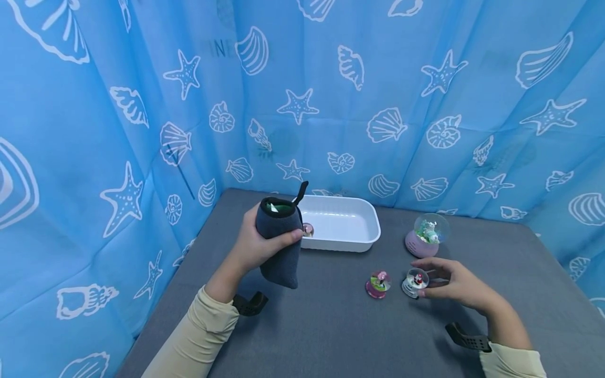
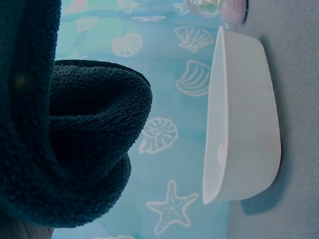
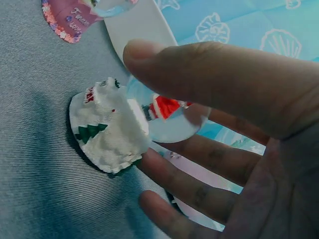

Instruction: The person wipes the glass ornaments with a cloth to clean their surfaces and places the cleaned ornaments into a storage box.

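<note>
Head view, nearest first: the right hand (image 1: pixel 456 283) reaches in over the tabletop (image 1: pixel 340 336), and the small snow globe (image 1: pixel 416 279) with the red figure sits just left of its palm, between thumb and bent fingers. In the right wrist view this grip curves loosely about the dome; whether it presses the glass I cannot tell. The globe's base rests on the tabletop and its long axis, base to dome, looks about upright. Just left of it stands the pink-based globe (image 1: pixel 378 285). Farther left, well apart, the left hand (image 1: pixel 257 247) grips a dark cloth pouch (image 1: pixel 281 262) round its body, long axis near upright, mouth up. That gap likely matters most: the right hand is clearly nearer the small globe, while the pouch's mouth lies to the left and higher. Behind the pouch is the white tray (image 1: pixel 342 245), with a small pinkish object (image 1: pixel 308 230) in it; the lilac-based globe (image 1: pixel 420 244) stands beyond the right fingers, before the blue curtain (image 1: pixel 331 105).
</note>
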The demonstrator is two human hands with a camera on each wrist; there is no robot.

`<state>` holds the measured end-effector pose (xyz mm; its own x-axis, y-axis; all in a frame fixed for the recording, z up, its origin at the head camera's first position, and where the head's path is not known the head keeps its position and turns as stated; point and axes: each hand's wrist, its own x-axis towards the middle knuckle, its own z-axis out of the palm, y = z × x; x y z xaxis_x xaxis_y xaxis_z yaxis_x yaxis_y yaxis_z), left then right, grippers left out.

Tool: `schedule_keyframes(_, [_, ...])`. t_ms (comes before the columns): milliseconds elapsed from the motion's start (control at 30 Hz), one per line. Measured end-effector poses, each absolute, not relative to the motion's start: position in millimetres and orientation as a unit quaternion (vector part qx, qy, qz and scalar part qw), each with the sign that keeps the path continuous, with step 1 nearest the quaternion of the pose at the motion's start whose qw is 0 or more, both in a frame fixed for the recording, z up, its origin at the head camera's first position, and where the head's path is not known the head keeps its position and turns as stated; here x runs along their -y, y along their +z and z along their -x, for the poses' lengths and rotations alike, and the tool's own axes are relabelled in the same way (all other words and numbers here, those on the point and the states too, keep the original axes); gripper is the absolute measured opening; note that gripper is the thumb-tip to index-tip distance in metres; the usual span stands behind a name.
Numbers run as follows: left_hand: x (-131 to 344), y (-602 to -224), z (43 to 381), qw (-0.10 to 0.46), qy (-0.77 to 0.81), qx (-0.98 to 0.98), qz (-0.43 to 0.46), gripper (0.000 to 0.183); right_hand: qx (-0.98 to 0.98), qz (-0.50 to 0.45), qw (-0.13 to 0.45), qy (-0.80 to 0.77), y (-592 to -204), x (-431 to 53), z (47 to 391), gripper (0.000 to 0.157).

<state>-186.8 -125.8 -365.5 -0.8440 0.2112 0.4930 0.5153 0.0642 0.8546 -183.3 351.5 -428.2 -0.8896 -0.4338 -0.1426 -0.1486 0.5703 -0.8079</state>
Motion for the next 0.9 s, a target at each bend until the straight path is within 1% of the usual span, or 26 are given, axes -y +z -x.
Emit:
schedule_keyframes(367, [127,-366,187,0.126,-0.638,0.712,0.264,0.062,-0.866,0.189,0.166,-0.432,-438,-356,188,0.065])
schedule_keyframes(533, [127,-365,187,0.122,-0.640,0.712,0.264,0.063,-0.870,0.194,0.164,-0.423,-442,-357,191,0.065])
schedule_keyframes(900, [126,-366,188,0.119,-0.636,0.717,0.259,0.064,-0.886,0.176,0.160,-0.398,-443,-348,190,0.066])
